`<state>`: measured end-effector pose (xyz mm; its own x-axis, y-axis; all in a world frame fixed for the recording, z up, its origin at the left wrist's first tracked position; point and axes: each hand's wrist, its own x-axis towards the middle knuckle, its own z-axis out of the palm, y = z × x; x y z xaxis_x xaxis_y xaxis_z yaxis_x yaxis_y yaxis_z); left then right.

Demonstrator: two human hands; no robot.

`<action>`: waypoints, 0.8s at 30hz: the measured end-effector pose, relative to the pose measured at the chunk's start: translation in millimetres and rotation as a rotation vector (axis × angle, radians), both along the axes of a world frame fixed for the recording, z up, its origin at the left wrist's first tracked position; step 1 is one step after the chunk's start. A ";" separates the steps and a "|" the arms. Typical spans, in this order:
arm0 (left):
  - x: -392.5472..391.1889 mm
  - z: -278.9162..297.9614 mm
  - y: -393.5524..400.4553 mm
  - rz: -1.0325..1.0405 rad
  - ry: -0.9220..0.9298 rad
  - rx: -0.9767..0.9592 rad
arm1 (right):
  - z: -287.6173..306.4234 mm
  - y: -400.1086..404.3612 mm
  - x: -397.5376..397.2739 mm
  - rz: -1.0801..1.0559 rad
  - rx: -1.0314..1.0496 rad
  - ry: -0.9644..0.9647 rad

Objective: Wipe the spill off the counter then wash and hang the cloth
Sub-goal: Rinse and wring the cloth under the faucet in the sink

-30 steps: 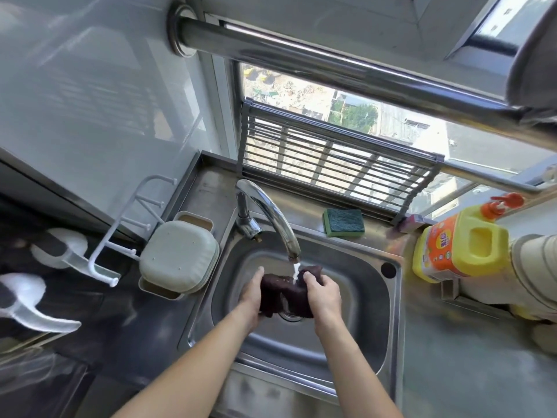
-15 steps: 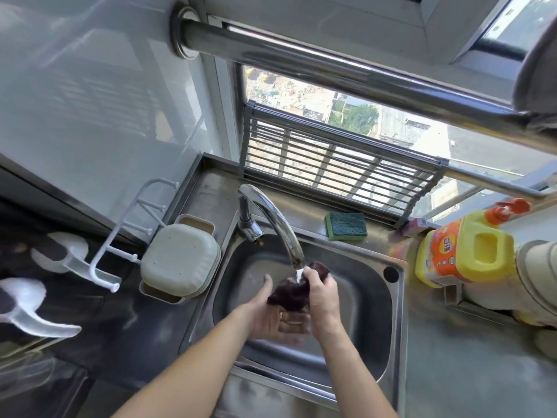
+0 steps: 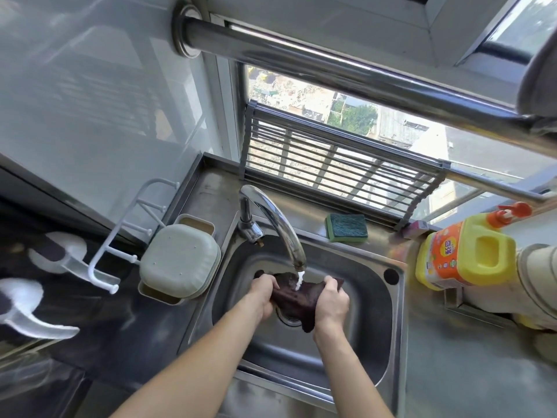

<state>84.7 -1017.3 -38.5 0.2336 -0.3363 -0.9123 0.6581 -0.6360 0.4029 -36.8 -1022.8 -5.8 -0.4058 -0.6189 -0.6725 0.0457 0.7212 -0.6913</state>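
My left hand (image 3: 261, 294) grips one end of the dark maroon cloth (image 3: 297, 298), my right hand (image 3: 331, 300) the other, stretched under water running from the curved chrome tap (image 3: 272, 220) over the steel sink (image 3: 370, 351). At two o'clock, a green scouring sponge (image 3: 346, 227).

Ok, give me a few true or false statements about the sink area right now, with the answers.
1. Both hands grip the cloth under the tap. True: left hand, right hand.
2. The tap is off. False: water runs onto the cloth.
3. The sponge lies in the sink. False: it sits on the ledge behind.
4. A yellow bottle stands right of the sink. True.
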 end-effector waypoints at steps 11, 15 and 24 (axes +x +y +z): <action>-10.9 -0.8 4.4 -0.397 0.233 -0.107 | -23.5 10.4 10.8 0.103 -0.030 -0.157; -22.6 -3.0 -0.3 -0.510 0.045 -0.058 | -28.2 10.6 26.9 0.207 -0.034 -0.157; -25.9 -12.5 -0.8 -0.525 -0.169 -0.121 | -34.8 -6.9 29.2 0.366 -0.046 0.315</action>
